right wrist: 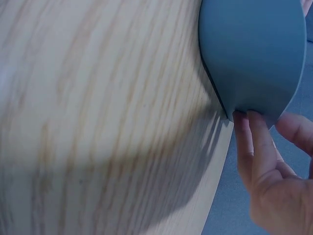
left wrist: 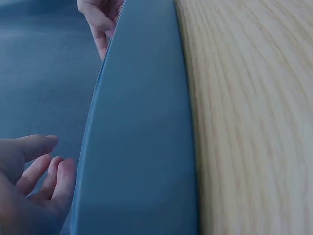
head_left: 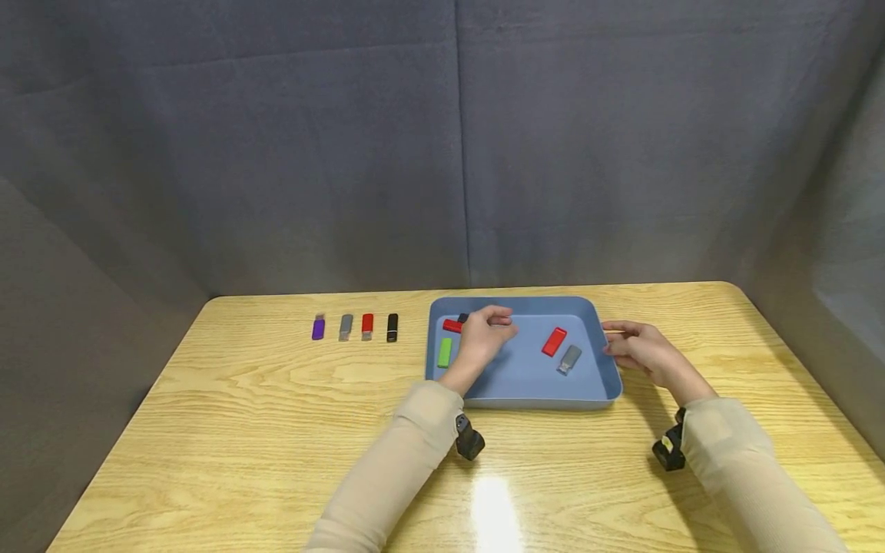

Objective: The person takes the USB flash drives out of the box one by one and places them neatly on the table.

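A blue tray (head_left: 532, 401) sits toward the back of the table. My left hand (head_left: 485, 338) is over its left half, with fingers loosely bent and nothing between thumb and fingertips in the left wrist view. Under and beside this hand lie a lime green USB stick (head_left: 445, 352), a red one (head_left: 452, 326) and a partly hidden dark one (head_left: 463, 317). Farther right in the tray are a red USB stick (head_left: 554, 342) and a grey one (head_left: 570, 359). My right hand (head_left: 643, 349) touches the tray's right end, its fairly straight fingers against the outer wall and its thumb near the rim.
Left of the tray, a row of USB sticks stands on the wooden table (head_left: 276, 430): purple (head_left: 318, 328), grey (head_left: 346, 327), red (head_left: 367, 326) and black (head_left: 392, 327). A grey curtain (head_left: 311, 153) hangs behind the table and along its sides.
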The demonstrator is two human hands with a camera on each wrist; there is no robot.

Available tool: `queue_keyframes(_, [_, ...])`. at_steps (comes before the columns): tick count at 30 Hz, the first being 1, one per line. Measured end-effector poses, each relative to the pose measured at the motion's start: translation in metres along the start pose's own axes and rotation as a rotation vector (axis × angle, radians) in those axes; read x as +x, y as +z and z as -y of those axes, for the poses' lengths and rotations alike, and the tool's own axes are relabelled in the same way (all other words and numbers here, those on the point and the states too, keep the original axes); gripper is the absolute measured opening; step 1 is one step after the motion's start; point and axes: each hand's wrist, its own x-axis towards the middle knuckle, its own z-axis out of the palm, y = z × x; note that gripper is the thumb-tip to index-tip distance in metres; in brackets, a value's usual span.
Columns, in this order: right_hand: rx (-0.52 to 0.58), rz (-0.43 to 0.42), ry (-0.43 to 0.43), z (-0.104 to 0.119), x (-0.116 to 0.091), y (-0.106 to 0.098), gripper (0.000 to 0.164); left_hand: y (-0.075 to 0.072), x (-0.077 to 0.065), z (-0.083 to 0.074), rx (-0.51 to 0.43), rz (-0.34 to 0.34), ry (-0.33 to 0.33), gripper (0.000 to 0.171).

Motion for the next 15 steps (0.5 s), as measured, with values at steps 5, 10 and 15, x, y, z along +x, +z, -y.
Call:
queue_keyframes(5, [-0.012,0.005,-0.008,0.0,0.0,-0.001,0.063,0.013,0.001,0.0,0.007,0.011,-0.002,0.03])
queue_keyframes(10, [-0.015,0.009,-0.004,0.0,0.0,0.0,0.064,0.023,0.001,0.001,0.028,0.027,0.0,0.031])
queue_keyframes(15, [-0.018,0.01,-0.004,0.001,-0.001,-0.001,0.064,0.031,0.001,0.002,0.021,0.038,-0.013,0.03])
